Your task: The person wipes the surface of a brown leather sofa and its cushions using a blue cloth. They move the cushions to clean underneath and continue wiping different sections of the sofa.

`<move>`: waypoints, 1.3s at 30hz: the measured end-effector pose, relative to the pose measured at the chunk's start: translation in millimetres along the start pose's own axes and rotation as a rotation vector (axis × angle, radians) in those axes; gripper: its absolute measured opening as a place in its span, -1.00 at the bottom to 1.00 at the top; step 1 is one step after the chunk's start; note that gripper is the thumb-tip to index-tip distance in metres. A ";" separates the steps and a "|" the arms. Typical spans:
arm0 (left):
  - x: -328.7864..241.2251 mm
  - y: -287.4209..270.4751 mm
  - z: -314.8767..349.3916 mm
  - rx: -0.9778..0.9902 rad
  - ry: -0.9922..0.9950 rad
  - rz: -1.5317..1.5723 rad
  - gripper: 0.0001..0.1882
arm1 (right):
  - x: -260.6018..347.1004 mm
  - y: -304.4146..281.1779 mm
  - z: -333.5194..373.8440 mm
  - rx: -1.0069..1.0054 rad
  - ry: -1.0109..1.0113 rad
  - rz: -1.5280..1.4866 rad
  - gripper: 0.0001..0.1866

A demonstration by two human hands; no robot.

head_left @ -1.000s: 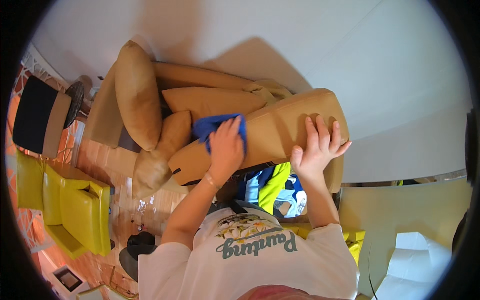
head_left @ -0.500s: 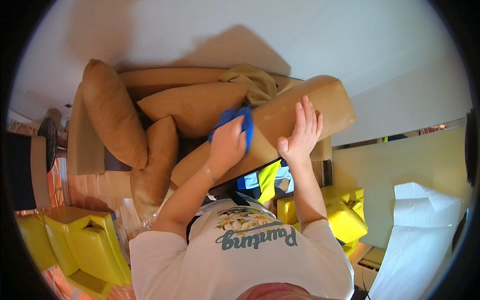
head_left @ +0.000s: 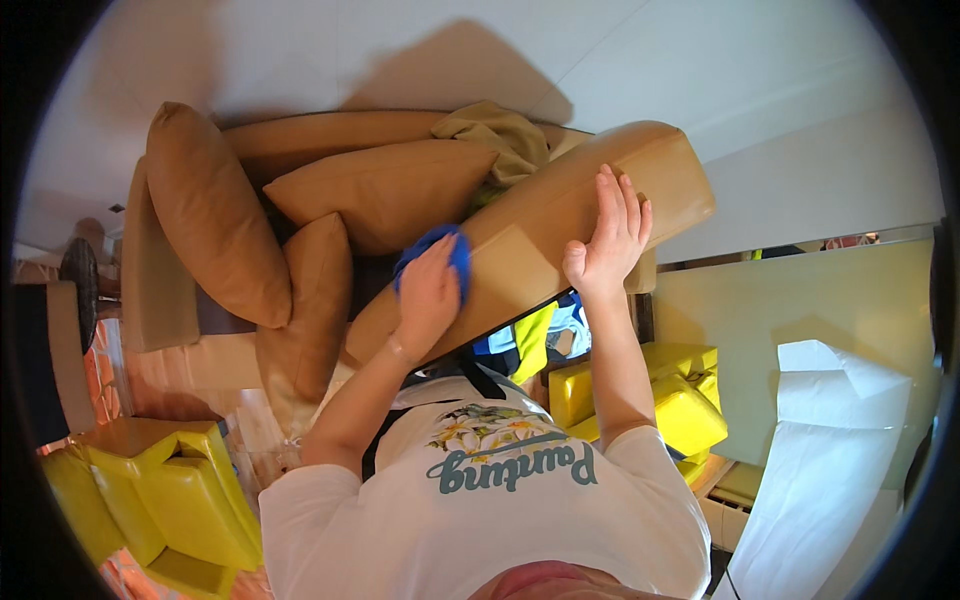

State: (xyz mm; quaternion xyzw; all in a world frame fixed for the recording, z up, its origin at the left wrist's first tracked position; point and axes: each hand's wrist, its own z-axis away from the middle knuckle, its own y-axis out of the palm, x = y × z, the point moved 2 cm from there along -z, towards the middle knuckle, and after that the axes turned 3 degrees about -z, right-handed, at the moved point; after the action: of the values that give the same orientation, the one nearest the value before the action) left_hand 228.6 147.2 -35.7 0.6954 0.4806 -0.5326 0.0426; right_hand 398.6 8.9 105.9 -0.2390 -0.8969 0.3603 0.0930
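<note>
A long tan leather-like sofa cushion (head_left: 535, 255) slants across in front of me, its far right end raised. My left hand (head_left: 430, 290) is closed on a bunched blue cloth (head_left: 461, 265), which presses against the nearer left part of this cushion. Toward its right end rests my right hand (head_left: 612, 240), palm against the surface and fingers stretched out, holding nothing. Behind and to the left, a tan throw pillow (head_left: 385, 195) leans on the sofa, with a tall pillow (head_left: 215, 215) and a smaller pillow (head_left: 318, 300) beside it.
A crumpled olive-tan cloth (head_left: 495, 135) lies by the sofa back (head_left: 330, 130), against a pale wall (head_left: 400, 60). Yellow chairs stand at lower left (head_left: 175, 490) and right (head_left: 690, 405). A white sheet (head_left: 835, 450) hangs by a beige panel (head_left: 720, 310) at right.
My left hand has slid the blue cloth left and slightly down along the cushion. My right hand stays on it, fingers spread. The whole view has shifted a little.
</note>
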 end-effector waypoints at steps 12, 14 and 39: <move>-110.5 54.4 -119.2 0.196 0.426 -0.019 -0.25 | -41.9 -9.5 2.2 -0.065 0.049 -0.077 -0.10; -106.0 51.0 -102.4 0.259 0.411 -0.073 -0.25 | -55.8 -12.0 2.6 -0.058 0.057 -0.033 -0.16; -186.2 130.6 -107.0 0.198 0.486 -0.309 -0.28 | -143.1 -14.9 -1.0 -0.262 0.152 -0.499 -0.24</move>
State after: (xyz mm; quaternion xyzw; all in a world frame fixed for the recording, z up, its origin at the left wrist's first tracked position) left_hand 402.2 22.5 96.6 0.7218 0.5228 -0.3949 -0.2230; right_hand 517.9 -70.7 117.7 -0.0471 -0.9573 0.1885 0.2142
